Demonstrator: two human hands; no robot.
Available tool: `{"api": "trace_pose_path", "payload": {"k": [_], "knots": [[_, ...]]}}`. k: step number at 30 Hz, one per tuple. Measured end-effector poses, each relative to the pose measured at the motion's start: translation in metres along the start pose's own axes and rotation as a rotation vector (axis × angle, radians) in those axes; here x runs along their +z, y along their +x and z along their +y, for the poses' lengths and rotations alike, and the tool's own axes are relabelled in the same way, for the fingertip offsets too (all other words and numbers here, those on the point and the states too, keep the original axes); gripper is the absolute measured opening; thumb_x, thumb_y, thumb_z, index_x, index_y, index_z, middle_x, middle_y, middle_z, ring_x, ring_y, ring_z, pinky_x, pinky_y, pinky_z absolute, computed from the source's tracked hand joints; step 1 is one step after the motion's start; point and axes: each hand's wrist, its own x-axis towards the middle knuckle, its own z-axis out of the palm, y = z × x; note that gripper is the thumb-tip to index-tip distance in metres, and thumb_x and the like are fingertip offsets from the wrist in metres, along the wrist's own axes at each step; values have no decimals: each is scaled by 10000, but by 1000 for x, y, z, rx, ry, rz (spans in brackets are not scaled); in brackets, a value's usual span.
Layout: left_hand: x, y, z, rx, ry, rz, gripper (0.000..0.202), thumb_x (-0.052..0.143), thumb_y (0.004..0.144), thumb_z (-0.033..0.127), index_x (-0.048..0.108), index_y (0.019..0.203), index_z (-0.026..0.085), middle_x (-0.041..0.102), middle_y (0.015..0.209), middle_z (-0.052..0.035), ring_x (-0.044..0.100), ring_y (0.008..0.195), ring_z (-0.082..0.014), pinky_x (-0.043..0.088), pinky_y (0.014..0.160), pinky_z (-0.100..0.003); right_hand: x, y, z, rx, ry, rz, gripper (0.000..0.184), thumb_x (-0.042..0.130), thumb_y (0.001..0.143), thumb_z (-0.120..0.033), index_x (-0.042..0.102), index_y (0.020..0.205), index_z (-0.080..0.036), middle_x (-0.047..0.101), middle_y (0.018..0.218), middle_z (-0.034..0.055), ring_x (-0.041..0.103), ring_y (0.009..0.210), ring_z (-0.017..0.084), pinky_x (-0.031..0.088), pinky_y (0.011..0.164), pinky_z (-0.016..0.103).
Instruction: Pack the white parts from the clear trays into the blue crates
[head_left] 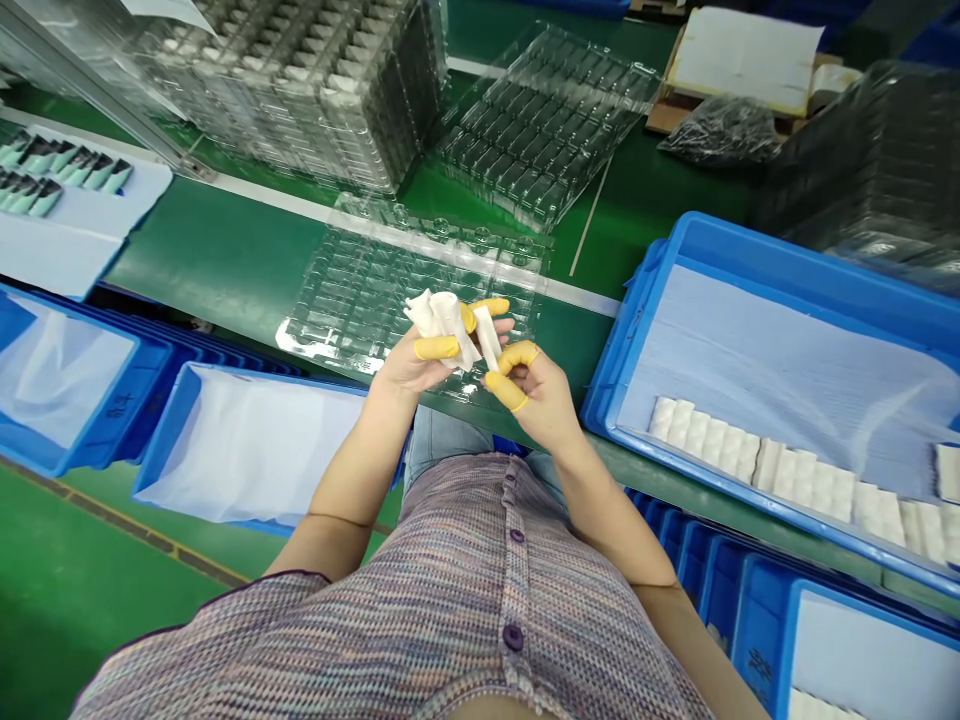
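Observation:
My left hand (427, 360), with yellow finger cots, is closed around a crumpled white cloth (444, 318). In my right hand (536, 385), thumb and forefinger in yellow cots pinch the lower end of a slim white block (487, 338). The block's upper part lies against the fingers of my left hand. What the block is exactly I cannot make out. Both hands are over a clear plastic tray (330, 300) with rows of compartments, lying on the green bench.
At right stands a blue bin (697, 235) lined with white sheet, holding rows of white blocks (705, 435). Stacked clear trays (300, 110) and another clear tray (540, 130) are at the back. Lined blue bins (247, 440) stand at left; dark-and-teal pieces (75, 165) lie beyond.

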Motion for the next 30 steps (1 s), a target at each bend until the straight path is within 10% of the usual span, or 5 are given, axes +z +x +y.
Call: {"api": "trace_pose_path", "payload": {"k": [13,18,25,30], "knots": [[4,-6,-9,-70,6,-7,514,981,479,421,626,782,206,754,1017,-100,712,1149,-426,652,829,-515,6,5,11,259,337,8,653,669,752,-875,626,733,-224,681,633,6,723,623,209,624,612,341],[1,-5,-10,12,-5,38,512,994,472,432,663,799,220,757,1083,-84,689,1231,-395,621,978,-503,3,-2,9,245,464,-105,558,842,700,-720,597,811,-230,710,751,-2,715,656,169,635,621,315],[4,-4,-11,-32,61,-8,556,1008,489,469,707,882,215,737,1279,-124,643,1302,-452,590,1026,-589,1,-7,7,-100,-149,141,235,801,822,-417,645,816,-242,664,945,33,676,836,177,632,712,319],[-6,1,-10,18,-19,22,551,1017,462,466,701,839,218,750,1220,-109,694,1219,-409,587,1050,-578,0,-8,10,170,424,2,442,800,831,-534,550,1088,-275,690,1073,5,734,771,140,665,687,302]]}}
